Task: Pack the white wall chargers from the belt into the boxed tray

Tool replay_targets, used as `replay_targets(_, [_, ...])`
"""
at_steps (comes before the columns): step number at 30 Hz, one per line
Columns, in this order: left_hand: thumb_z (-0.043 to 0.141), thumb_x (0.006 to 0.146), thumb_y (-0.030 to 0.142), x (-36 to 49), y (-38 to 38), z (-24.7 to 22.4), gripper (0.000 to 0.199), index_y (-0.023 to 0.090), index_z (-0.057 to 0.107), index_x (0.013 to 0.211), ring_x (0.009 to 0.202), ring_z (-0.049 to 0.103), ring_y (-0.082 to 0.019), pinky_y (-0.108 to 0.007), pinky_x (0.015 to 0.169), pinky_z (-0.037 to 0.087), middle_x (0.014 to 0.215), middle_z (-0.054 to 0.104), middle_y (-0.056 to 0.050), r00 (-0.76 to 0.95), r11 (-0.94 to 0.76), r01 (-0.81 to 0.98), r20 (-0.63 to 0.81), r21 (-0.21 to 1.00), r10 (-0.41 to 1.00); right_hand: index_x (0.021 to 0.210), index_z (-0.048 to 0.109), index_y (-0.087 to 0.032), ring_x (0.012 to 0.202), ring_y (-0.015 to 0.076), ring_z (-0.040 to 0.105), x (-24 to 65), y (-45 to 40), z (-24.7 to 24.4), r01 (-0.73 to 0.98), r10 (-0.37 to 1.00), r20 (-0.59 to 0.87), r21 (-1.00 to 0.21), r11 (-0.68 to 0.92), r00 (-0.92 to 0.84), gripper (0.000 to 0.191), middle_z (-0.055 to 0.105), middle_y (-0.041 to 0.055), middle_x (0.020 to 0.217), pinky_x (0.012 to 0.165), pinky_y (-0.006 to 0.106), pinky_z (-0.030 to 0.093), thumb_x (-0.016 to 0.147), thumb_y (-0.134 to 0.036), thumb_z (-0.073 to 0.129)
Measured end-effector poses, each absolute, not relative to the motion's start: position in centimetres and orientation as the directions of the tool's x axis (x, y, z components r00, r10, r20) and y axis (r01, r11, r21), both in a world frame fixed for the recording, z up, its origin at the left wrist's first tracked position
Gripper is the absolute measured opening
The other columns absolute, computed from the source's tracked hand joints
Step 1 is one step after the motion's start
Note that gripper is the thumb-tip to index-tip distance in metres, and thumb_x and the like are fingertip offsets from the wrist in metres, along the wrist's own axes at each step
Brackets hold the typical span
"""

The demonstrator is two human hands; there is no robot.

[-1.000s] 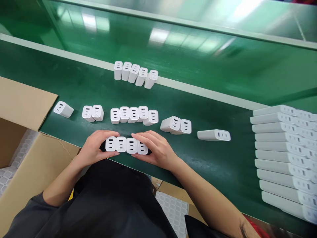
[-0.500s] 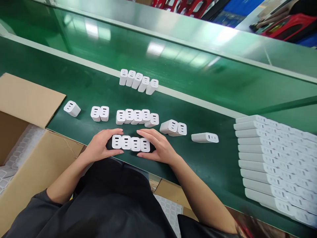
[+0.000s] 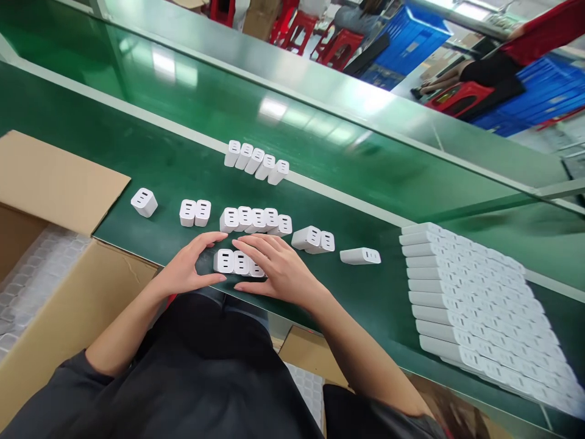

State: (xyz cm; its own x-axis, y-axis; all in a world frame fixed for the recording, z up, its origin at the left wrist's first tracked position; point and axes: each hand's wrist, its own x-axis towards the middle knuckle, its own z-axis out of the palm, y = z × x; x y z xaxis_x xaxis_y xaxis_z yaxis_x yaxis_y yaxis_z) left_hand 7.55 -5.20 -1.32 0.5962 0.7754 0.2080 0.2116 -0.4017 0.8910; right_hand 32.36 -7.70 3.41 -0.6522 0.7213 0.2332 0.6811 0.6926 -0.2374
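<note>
White rounded plastic chargers [image 3: 240, 263] row along the green desk's [image 3: 375, 299] near edge; left grip [image 3: 183, 269] spread clear, right grip [image 3: 282, 268] overlapping, hold hidden.

One head-worn camera faces forward and down at the workbench [image 3: 375, 305].

Near charger row [image 3: 223, 261]: right end hidden beneath right hand [image 3: 286, 268], grip indeterminate | Charger block [image 3: 484, 305]: face details too small and blurred to resolve | Open carton [image 3: 77, 305]: truncated by left edge | Person in red [image 3: 543, 35]: cut off at right edge
</note>
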Motion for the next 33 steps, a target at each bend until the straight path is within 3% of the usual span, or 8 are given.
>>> replay_targets(5, [0.072, 0.083, 0.037, 7.5, -5.2, -1.4, 0.069, 0.028, 0.04, 0.143, 0.132, 0.05, -0.025, -0.043, 0.11, 0.046, 0.144, 0.05, -0.009, 0.617, -0.4, 0.238, 0.18, 0.885, 0.766, 0.137, 0.052, -0.018, 0.114, 0.0289, 0.061, 33.3, -6.9, 4.5, 0.677, 0.729, 0.219, -0.274, 0.684, -0.648, 0.066, 0.064, 0.0148, 0.127, 0.095, 0.047, 0.051, 0.087, -0.06, 0.063])
replay_targets(8, [0.072, 0.083, 0.037, 7.4, -5.1, -1.5, 0.068, 0.028, 0.04, 0.143, 0.131, 0.051, -0.025, -0.044, 0.11, 0.045, 0.143, 0.051, -0.009, 0.623, -0.414, 0.254, 0.18, 0.874, 0.761, 0.129, 0.059, -0.022, 0.109, 0.0255, 0.065, 34.9, -6.1, 5.2, 0.641, 0.745, 0.244, -0.389, 0.662, -0.621, 0.049, 0.069, 0.0111, 0.12, 0.093, 0.043, 0.053, 0.09, -0.051, 0.063])
replay_targets(12, [0.071, 0.084, 0.037, 7.5, -5.2, -1.5, 0.065, 0.027, 0.042, 0.142, 0.13, 0.052, -0.024, -0.043, 0.11, 0.045, 0.143, 0.052, -0.009, 0.622, -0.436, 0.291, 0.178, 0.851, 0.763, 0.102, 0.07, -0.023, 0.083, 0.0187, 0.07, 37.3, -5.0, 4.4, 0.607, 0.835, 0.463, -0.583, 0.54, -0.299, 0.02, 0.075, 0.0059, 0.094, 0.075, 0.034, 0.057, 0.096, -0.036, 0.057])
replay_targets(14, [0.07, 0.085, 0.038, 7.5, -5.3, -1.2, 0.063, 0.027, 0.043, 0.14, 0.129, 0.053, -0.025, -0.044, 0.11, 0.045, 0.142, 0.053, -0.009, 0.619, -0.44, 0.318, 0.168, 0.84, 0.767, 0.09, 0.07, -0.022, 0.07, 0.0172, 0.067, 38.1, -4.8, 3.4, 0.627, 0.845, 0.523, -0.623, 0.468, -0.111, 0.021, 0.074, 0.0044, 0.083, 0.066, 0.033, 0.056, 0.096, -0.036, 0.055])
replay_targets(16, [0.07, 0.085, 0.039, 7.6, -5.3, -1.0, 0.062, 0.026, 0.045, 0.139, 0.128, 0.054, -0.025, -0.044, 0.11, 0.046, 0.141, 0.054, -0.009, 0.613, -0.437, 0.338, 0.157, 0.834, 0.774, 0.085, 0.07, -0.023, 0.064, 0.0166, 0.065, 38.5, -4.8, 2.4, 0.659, 0.85, 0.525, -0.624, 0.42, -0.044, 0.023, 0.073, 0.0033, 0.077, 0.061, 0.032, 0.054, 0.095, -0.037, 0.056])
replay_targets(26, [0.075, 0.081, 0.037, 8.0, -4.9, -0.5, 0.064, 0.029, 0.047, 0.137, 0.124, 0.057, -0.025, -0.04, 0.105, 0.048, 0.136, 0.058, -0.006, 0.609, -0.426, 0.39, 0.118, 0.816, 0.784, 0.088, 0.07, -0.023, 0.061, 0.0148, 0.06, 38.1, -5.4, 1.8, 0.763, 0.832, 0.535, -0.473, 0.44, -0.148, 0.021, 0.069, 0.0012, 0.07, 0.062, 0.03, 0.05, 0.096, -0.028, 0.052])
replay_targets(33, [0.076, 0.08, 0.037, 8.0, -4.9, -0.4, 0.065, 0.028, 0.047, 0.137, 0.124, 0.057, -0.027, -0.043, 0.104, 0.049, 0.135, 0.059, -0.008, 0.606, -0.415, 0.392, 0.108, 0.821, 0.788, 0.101, 0.069, -0.023, 0.08, 0.0167, 0.066, 38.7, -5.6, 2.6, 0.642, 0.871, 0.377, -0.592, 0.487, -0.313, 0.019, 0.072, 0.0031, 0.086, 0.073, 0.031, 0.053, 0.097, -0.029, 0.051])
